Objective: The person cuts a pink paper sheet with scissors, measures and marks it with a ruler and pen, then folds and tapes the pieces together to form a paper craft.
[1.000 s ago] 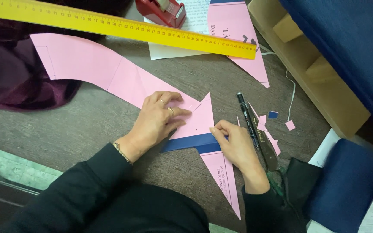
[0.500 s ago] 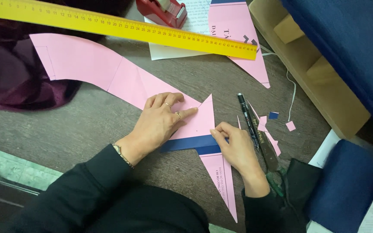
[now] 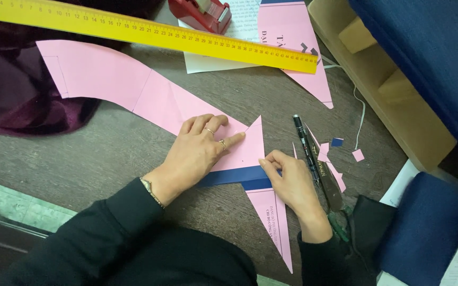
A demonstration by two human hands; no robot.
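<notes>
Your left hand lies open and flat on the pink paper strip, which runs away to its left, while your right hand, just beside, pinches the strip's pointed end over a blue strip.

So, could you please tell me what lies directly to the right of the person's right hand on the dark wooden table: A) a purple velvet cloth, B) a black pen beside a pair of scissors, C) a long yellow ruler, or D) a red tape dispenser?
B: the slim black pen and the scissors lie just beyond the right hand, while the ruler, dispenser and cloth sit at the table's far side.
</notes>
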